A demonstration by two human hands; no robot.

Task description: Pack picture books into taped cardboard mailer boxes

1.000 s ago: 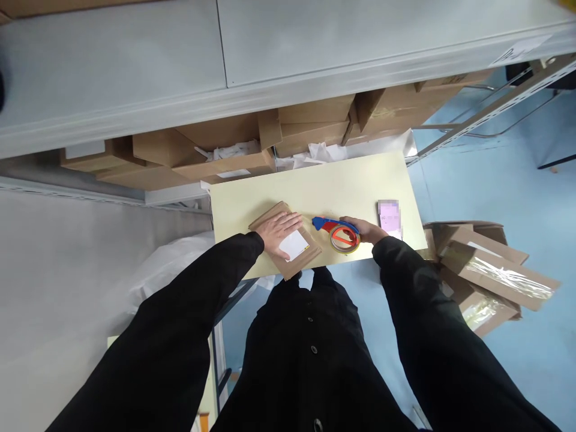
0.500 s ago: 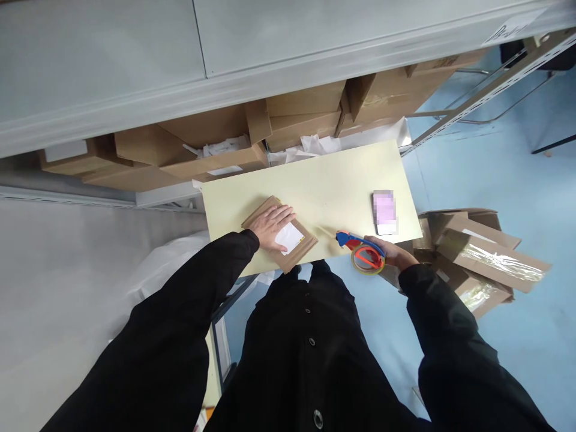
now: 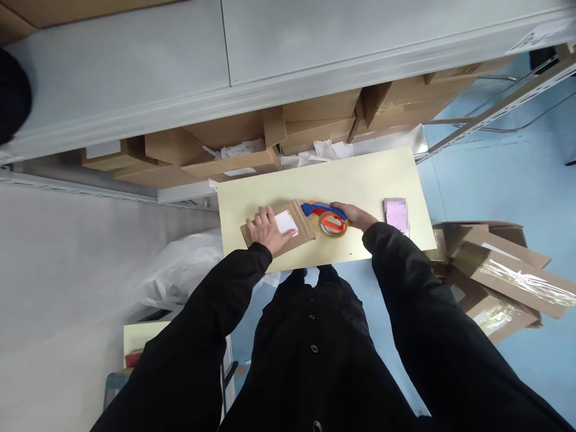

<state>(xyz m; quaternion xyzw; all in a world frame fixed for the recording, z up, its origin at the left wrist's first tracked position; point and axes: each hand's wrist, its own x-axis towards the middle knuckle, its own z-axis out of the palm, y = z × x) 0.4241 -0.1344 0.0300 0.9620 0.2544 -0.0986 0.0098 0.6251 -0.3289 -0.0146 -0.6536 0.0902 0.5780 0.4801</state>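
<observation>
A flat cardboard parcel [image 3: 302,217] with a white label [image 3: 286,222] lies on the pale tabletop [image 3: 373,174]. My left hand [image 3: 269,230] rests on the parcel's left part, fingers spread, its thumb over the label's lower edge. In my right hand [image 3: 355,215] is a blue and red tape dispenser [image 3: 332,219] with a roll of tape on it. My fingers wrap round its handle, and its blue head is at the parcel's right edge; whether the two touch I cannot tell.
A phone-like object [image 3: 396,215], blurred pink, lies at the tabletop's right. Open cardboard boxes [image 3: 315,123] fill the shelf behind. A heap of taped cardboard [image 3: 508,264] is on the floor at right. White plastic sheeting [image 3: 184,267] lies at left. A grey shelf [image 3: 288,54] overhangs the far side.
My right hand has brought the tape dispenser left and up to the parcel's right edge. The parcel has turned so that its right edge faces the dispenser, and my left hand has shifted on it.
</observation>
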